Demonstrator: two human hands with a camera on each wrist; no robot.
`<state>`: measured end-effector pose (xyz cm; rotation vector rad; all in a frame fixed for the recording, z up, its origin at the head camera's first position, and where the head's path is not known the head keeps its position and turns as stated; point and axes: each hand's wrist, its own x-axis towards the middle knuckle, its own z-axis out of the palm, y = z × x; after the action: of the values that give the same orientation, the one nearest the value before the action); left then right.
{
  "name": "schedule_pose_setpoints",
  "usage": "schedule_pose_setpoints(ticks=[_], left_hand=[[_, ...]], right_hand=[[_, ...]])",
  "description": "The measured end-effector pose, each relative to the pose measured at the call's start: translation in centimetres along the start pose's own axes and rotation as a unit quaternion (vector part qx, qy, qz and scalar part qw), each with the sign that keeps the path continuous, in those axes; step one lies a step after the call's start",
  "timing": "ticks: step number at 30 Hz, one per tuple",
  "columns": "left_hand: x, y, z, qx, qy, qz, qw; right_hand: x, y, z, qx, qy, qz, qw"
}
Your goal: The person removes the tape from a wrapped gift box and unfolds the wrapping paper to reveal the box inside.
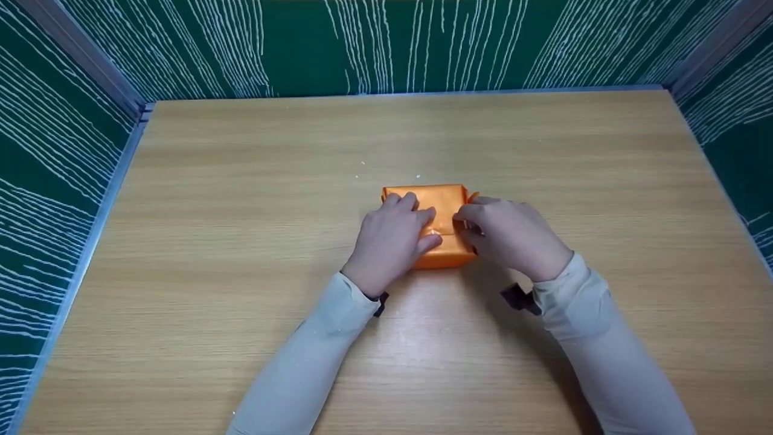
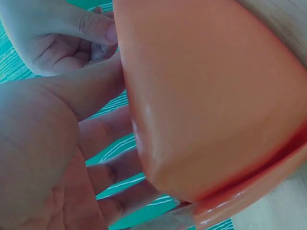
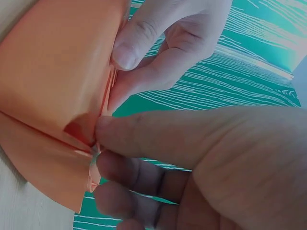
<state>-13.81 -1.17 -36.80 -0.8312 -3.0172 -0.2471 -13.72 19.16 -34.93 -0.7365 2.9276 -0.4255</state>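
Observation:
A small box-shaped package in shiny orange wrapping paper (image 1: 442,202) sits on the wooden table. My left hand (image 1: 389,238) rests on its top left part, fingers extended and thumb apart. At the package's right end, my right hand (image 1: 513,232) pinches the paper's edge between thumb and fingers. Close up in the right wrist view, the right thumb (image 3: 139,134) presses beside folded orange layers, with a small clear, glossy bit at the fingertips. A flap stands out along the end of the package (image 2: 201,120) in the left wrist view, and a translucent strip (image 2: 168,218) shows near the left fingers.
Wooden tabletop (image 1: 241,181) surrounds the package. Several tiny white scraps (image 1: 418,176) lie just behind it. Green panels with white streaks (image 1: 423,48) enclose the back and sides, edged in blue along the table (image 1: 84,254). Dark straps show at both wrists.

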Motion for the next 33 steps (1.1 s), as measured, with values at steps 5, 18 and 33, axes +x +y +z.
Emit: schedule_pose_setpoints(ticks=[5, 18, 33], left_hand=[[-0.06, 0.01, -0.02, -0.004, -0.003, -0.003, 1.0], [-0.02, -0.01, -0.05, 0.006, 0.006, 0.008, 0.9999], [0.08, 0.12, 0.15, 0.005, -0.003, 0.005, 1.0]], right_hand=[[0.07, 0.0, -0.1, 0.009, -0.004, 0.01, 1.0], [0.15, 0.23, -0.14, 0.02, -0.002, 0.024, 0.999], [0.14, 0.24, 0.13, 0.008, 0.012, 0.021, 1.0]])
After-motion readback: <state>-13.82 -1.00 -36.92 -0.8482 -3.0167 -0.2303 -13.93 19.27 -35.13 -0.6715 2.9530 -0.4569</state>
